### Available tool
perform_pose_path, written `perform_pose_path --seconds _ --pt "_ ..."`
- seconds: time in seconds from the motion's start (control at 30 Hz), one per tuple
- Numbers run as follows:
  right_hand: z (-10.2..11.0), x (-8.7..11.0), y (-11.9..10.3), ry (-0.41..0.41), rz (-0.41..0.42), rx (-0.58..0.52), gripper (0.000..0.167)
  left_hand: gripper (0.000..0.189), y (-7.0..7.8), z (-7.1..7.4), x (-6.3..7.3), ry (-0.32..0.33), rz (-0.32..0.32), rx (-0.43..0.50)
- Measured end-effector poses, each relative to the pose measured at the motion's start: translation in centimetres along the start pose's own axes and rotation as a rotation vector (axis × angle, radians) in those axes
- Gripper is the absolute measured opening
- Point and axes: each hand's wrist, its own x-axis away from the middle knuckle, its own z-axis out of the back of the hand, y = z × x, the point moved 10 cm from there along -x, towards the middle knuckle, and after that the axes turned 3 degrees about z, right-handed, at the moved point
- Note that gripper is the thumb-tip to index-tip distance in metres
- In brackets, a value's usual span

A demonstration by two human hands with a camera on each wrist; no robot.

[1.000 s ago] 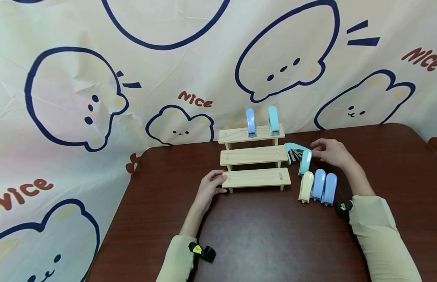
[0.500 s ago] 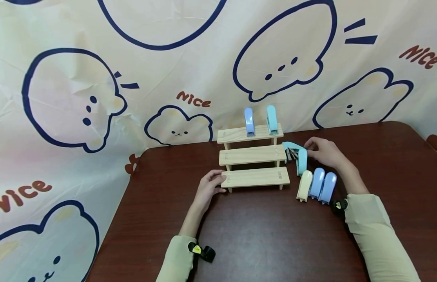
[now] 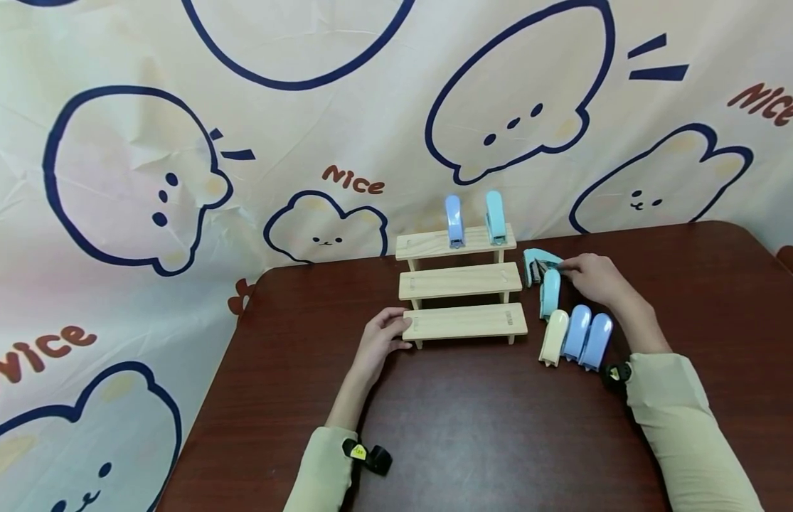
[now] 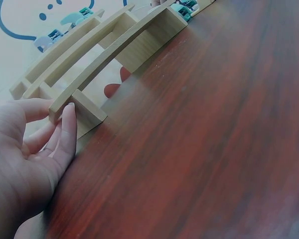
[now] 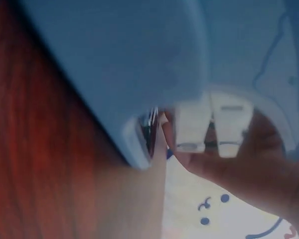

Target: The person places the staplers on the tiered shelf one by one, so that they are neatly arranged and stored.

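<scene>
My left hand [image 3: 378,338] pinches the left end of the lowest board of a three-tier wooden display rack [image 3: 463,323], thumb and fingers on either side of the board in the left wrist view. At the rack's right, my right hand [image 3: 597,279] pinches the end of a teal stapler [image 3: 542,257] lying askew on the table. Another teal stapler [image 3: 550,295] lies just in front of it. On the top tier stand a periwinkle stapler [image 3: 455,222] and a light-blue stapler [image 3: 495,217]. In the right wrist view, blurred blue staplers [image 5: 114,55] partly hide the right hand.
A cream stapler [image 3: 554,338] and two blue staplers [image 3: 585,338] lie side by side near the right forearm. The dark wooden table [image 3: 473,427] meets a patterned cloth backdrop [image 3: 345,128] behind the rack.
The rear teal stapler has moved away from the rack, slightly right and back, with the right hand's fingers now at its end. The left hand stays on the rack.
</scene>
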Motion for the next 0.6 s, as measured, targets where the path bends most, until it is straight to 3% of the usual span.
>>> perform_pose_path --seconds 0.33,0.6 --pt "1.0 1.5 1.1 -0.064 -0.076 0.059 0.039 0.033 -0.2 0.0 -0.1 -0.002 0.004 -0.003" --pt "1.1 2.2 -0.6 -0.195 -0.006 0.034 0.022 0.033 -0.1 0.0 -0.1 -0.006 0.005 -0.007"
